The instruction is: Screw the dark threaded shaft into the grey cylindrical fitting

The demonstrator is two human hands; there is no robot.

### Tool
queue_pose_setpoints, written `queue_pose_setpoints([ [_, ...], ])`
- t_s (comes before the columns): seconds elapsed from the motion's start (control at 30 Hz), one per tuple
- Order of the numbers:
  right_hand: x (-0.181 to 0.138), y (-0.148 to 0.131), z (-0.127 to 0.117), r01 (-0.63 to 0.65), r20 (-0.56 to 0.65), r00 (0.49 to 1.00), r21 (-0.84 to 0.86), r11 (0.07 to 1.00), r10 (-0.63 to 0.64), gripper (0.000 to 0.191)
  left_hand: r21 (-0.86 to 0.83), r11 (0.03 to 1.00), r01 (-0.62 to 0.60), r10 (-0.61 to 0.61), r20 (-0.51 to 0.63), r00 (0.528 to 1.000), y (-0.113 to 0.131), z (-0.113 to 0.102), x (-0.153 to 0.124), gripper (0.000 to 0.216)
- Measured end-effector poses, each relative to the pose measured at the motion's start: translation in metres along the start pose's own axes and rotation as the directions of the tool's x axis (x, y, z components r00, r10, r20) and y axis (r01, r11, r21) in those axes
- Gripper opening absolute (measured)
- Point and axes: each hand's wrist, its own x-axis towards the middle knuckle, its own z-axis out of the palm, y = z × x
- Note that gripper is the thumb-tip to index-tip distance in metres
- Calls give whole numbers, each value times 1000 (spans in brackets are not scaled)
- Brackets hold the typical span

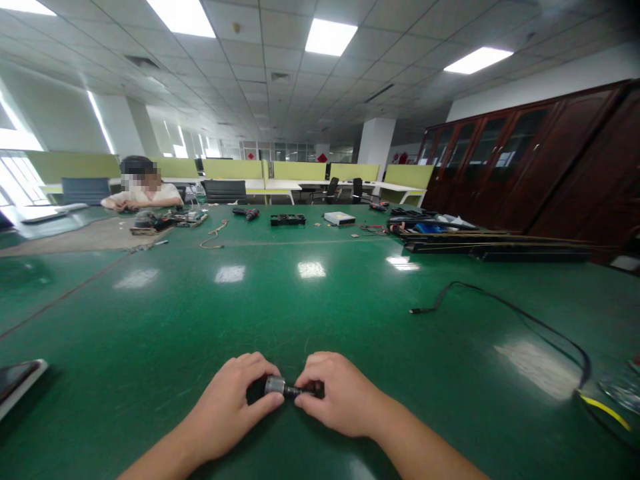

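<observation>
A short grey metal cylinder (275,385) with a narrower dark shaft (292,393) lies sideways between my hands, just over the green tabletop. I cannot tell its exact kind. My left hand (239,395) grips the cylinder between thumb and fingers. On the other side, my right hand (341,395) pinches the dark end of the shaft, its fingers curled and partly covering it. Both hands are close together at the near edge of the view, and the two parts appear joined or touching in line.
A black cable (480,289) curves across the right side. At the far side are a power drill (246,213), a black bracket (288,220), a white box (339,218) and long dark bars (480,244). A tablet-like device (20,383) lies left. Another person (145,190) sits at far left.
</observation>
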Motion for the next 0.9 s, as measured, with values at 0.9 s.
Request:
queue_pose_setpoints([
  [0.9, 1, 3, -2, 16, 0, 1000, -29, 999, -16, 14, 26, 1000, -13, 13, 0, 1000, -5, 2, 1, 20],
])
